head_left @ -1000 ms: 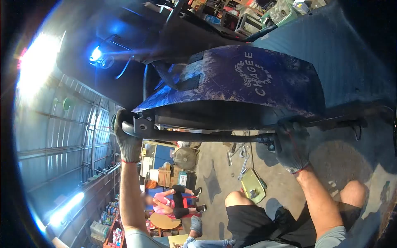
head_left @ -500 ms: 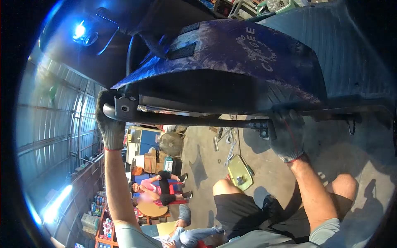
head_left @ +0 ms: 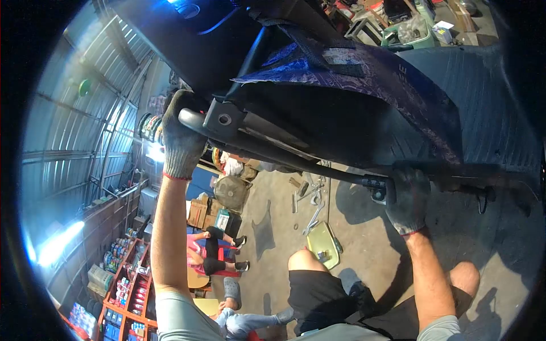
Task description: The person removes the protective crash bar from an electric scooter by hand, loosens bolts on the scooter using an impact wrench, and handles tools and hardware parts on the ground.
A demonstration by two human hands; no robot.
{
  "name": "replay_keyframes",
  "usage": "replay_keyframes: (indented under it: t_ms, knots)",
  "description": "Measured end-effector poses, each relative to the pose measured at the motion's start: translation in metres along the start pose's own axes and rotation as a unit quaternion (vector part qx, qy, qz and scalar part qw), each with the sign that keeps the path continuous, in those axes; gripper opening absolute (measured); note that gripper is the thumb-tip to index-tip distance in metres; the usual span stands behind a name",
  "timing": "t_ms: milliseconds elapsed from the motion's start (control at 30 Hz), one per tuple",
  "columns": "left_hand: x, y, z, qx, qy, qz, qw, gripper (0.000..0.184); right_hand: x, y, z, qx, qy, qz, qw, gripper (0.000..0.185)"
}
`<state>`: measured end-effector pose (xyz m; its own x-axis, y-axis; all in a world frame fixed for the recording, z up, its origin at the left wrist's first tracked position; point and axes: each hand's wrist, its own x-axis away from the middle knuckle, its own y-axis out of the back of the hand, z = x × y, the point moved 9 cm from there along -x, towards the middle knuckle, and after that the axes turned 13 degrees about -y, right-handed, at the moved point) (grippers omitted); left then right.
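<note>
A dark metal bar (head_left: 307, 165) runs across the view, tilted with its left end higher. Round its left end, beside a bolted bracket (head_left: 223, 118), my gloved left hand (head_left: 185, 139) is closed; some fingers are hidden behind the metal. My gloved right hand (head_left: 408, 199) is closed at the jointed right end of the bar, its fingertips partly lost against the dark frame edge. Above the bar curves a worn blue-purple printed panel (head_left: 392, 85) with dark straps. It sits against a large dark body, whose ribbed surface (head_left: 483, 96) extends to the right.
On the concrete floor lie a yellow-green tray (head_left: 325, 241), wrenches (head_left: 314, 216) and other tools. A seated person (head_left: 213, 250) and another person's jeans-clad leg (head_left: 250, 324) are at lower left, near a fan (head_left: 230, 193) and orange shelves (head_left: 133, 278). A green bin (head_left: 412, 37) stands at the top.
The bar has gone from nearly level to tilted in view, its left end moving up and right with my left hand. My right hand is slightly lower. The camera view has also shifted.
</note>
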<state>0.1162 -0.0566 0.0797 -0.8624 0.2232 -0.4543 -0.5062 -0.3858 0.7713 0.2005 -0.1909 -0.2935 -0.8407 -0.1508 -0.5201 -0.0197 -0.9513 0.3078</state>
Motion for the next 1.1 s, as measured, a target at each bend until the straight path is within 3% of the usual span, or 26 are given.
replay_keyframes:
  t_ms: [333,433,500,633,767,833,867,900,1000,1100]
  knots:
    - [-0.004,0.004,-0.012,0.022,-0.013,-0.017,1.000,0.027,0.000,-0.001,0.004,0.013,-0.012,0.018,1.000,0.023]
    - [-0.003,0.004,-0.010,-0.032,-0.002,-0.010,0.999,0.027,-0.002,0.005,0.007,0.013,-0.020,0.006,1.000,0.022]
    - [-0.001,0.001,-0.001,0.047,0.000,-0.023,0.999,0.028,0.002,0.003,0.007,0.052,-0.004,-0.011,0.999,0.022]
    - [-0.001,0.002,-0.008,0.068,-0.008,-0.034,0.997,0.029,0.005,-0.002,0.005,0.070,0.005,-0.007,0.998,0.023]
    - [0.000,0.003,-0.005,0.015,-0.005,-0.018,1.000,0.032,0.002,0.000,0.008,0.058,0.007,-0.011,0.998,0.023]
    - [0.000,0.002,-0.002,0.086,-0.007,-0.030,0.996,0.035,0.002,0.001,0.010,0.062,0.007,-0.010,0.998,0.023]
    - [0.002,0.004,0.000,0.058,0.006,-0.041,0.997,0.035,0.004,-0.002,0.010,0.077,0.005,-0.017,0.997,0.024]
    - [0.004,0.002,-0.001,0.193,0.038,-0.087,0.977,0.036,0.005,-0.002,0.010,0.094,0.008,-0.024,0.995,0.024]
    - [0.003,0.005,0.001,0.065,0.026,-0.019,0.997,0.041,0.004,-0.002,0.023,0.108,0.060,0.006,0.992,0.026]
    - [0.010,0.005,0.011,0.031,0.015,-0.059,0.998,0.045,0.008,-0.012,0.008,0.099,0.044,-0.001,0.994,0.026]
